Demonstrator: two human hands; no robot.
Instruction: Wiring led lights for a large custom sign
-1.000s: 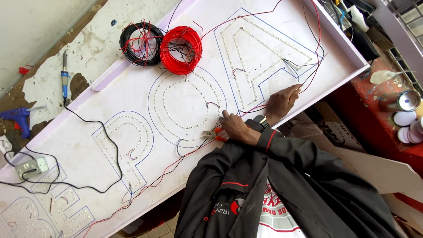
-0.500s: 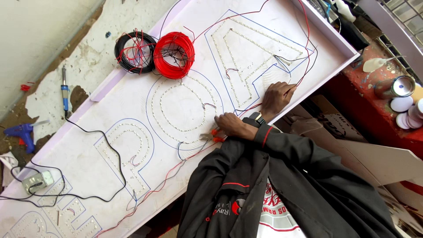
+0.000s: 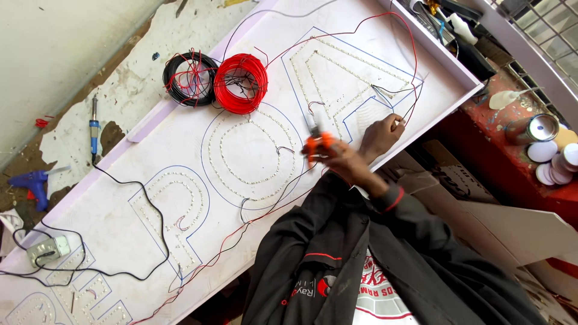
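Orange pliers (image 3: pixel 316 141) gripped in left hand (image 3: pixel 337 157), right hand (image 3: pixel 379 133) pinching wire (image 3: pixel 404 120)

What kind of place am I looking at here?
Most likely a sign-making workshop. A long white sign panel carries outlined letters studded with small lights, a red wire coil and a black wire coil lie on it, and a blue glue gun and a soldering iron rest on the paint-flaked bench.
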